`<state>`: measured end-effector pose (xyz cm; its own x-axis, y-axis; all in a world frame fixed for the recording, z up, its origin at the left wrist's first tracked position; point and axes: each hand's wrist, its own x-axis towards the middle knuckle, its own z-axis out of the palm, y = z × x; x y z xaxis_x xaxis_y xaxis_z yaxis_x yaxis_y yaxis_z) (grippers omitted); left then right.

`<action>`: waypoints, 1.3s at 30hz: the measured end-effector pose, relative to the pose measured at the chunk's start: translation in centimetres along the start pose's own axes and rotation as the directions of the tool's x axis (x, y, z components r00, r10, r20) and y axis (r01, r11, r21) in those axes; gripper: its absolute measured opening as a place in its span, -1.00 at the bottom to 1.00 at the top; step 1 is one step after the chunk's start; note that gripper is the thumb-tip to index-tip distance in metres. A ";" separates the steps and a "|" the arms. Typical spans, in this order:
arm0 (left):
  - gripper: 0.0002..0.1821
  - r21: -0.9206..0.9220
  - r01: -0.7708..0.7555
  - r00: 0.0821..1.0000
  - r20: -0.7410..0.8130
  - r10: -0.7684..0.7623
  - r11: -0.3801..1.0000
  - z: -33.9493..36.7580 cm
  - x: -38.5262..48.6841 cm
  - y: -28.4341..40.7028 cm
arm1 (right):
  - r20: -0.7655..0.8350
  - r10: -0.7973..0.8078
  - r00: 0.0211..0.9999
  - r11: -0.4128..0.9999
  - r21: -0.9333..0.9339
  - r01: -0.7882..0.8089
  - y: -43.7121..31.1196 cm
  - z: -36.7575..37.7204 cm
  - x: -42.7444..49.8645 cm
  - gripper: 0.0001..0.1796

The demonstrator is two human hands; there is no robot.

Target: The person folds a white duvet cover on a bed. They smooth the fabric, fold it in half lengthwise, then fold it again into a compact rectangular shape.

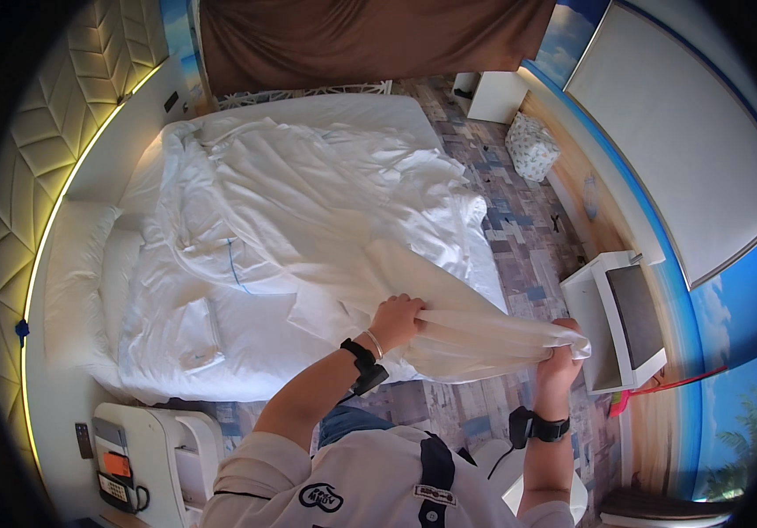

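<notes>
A white duvet cover (325, 218) lies rumpled across a bed, and one part of it stretches towards me. My left hand (399, 323) grips its edge above the near side of the bed. Farther right, beyond the bed's foot, my right hand (562, 353) clutches a bunched corner of the same cloth, which hangs taut between both hands. A white fitted sheet (253, 336) covers the mattress. On it rests a folded white cloth (199, 333). White pillows (81, 284) lean at the headboard end on the left.
A white side table (147, 422) with a telephone (117, 492) stands near left. Along the right wall are a white cabinet (606, 323) and a patterned bag or pouf (532, 146). Patchwork wood-look flooring (530, 231) runs past the bed's foot. A brown curtain (372, 39) hangs beyond.
</notes>
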<state>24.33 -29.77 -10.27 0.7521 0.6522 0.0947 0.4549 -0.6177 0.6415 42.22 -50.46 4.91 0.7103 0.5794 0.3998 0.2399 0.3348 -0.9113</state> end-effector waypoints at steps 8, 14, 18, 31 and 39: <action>-0.76 0.009 0.003 0.816 -0.578 0.003 1.000 2.6 1.1 7.3 | -0.081 0.154 0.985 0.966 -0.198 -0.167 0.0 -13.8 -1.2 -0.72; -0.65 -0.271 -0.172 0.697 -0.713 -0.078 0.947 -3.9 -0.4 15.5 | 0.310 0.103 0.945 0.877 -0.476 0.060 1.8 -12.8 -2.1 -0.33; -0.66 -0.219 -0.304 0.774 -0.624 0.107 0.927 -4.6 -1.7 18.8 | 0.485 0.200 0.852 0.721 -0.662 0.207 4.3 -10.2 -2.9 -0.38; -0.71 -0.426 0.171 0.582 -0.684 -0.440 0.888 -5.2 -10.7 2.4 | 0.512 0.149 0.846 0.975 -0.216 -0.041 4.5 -3.6 0.2 -0.88; -0.72 -0.314 0.184 0.816 -0.479 -0.323 0.931 -1.5 -14.3 4.0 | 0.572 0.251 0.781 0.967 -0.186 -0.174 4.6 0.3 0.1 -0.86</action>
<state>14.66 -40.86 -7.91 0.2384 0.9422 0.2353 0.4120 -0.3175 0.8541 43.19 -48.64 0.78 0.2362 0.9615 0.1404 0.2318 0.0846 -0.9691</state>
